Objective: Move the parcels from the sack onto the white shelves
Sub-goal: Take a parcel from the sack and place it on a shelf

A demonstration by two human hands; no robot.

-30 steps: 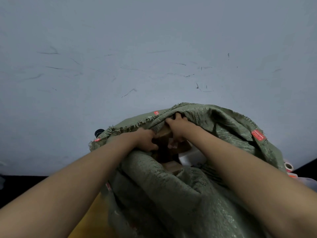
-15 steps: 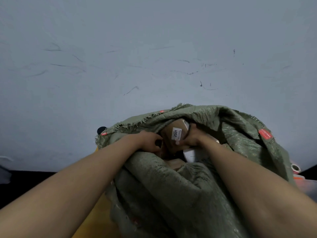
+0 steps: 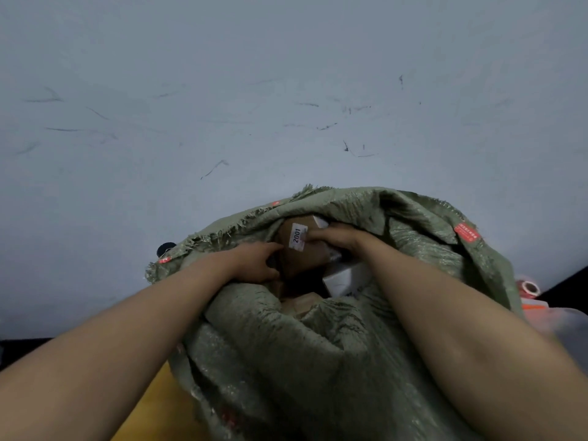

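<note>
A green woven sack (image 3: pixel 318 345) stands open in front of me. In its mouth is a brown cardboard parcel (image 3: pixel 302 262) with a white label reading 2001. My right hand (image 3: pixel 334 238) grips the parcel's top edge, fingers curled over the label side. My left hand (image 3: pixel 257 262) touches the parcel's left side with its fingers partly spread, at the sack's rim. A white parcel (image 3: pixel 342 280) and another brown parcel (image 3: pixel 300 305) lie deeper in the sack. The white shelves are not in view.
A pale scuffed floor (image 3: pixel 254 106) fills the view beyond the sack. Something yellow (image 3: pixel 159 405) shows under the sack at the lower left. A tape roll (image 3: pixel 528 287) and an orange-and-clear plastic item (image 3: pixel 541 308) sit at the right edge.
The brown parcel has been turned up and raised in the sack's mouth, so its 2001 label now faces me. My right hand shifted onto its top edge; my left hand moved onto its side.
</note>
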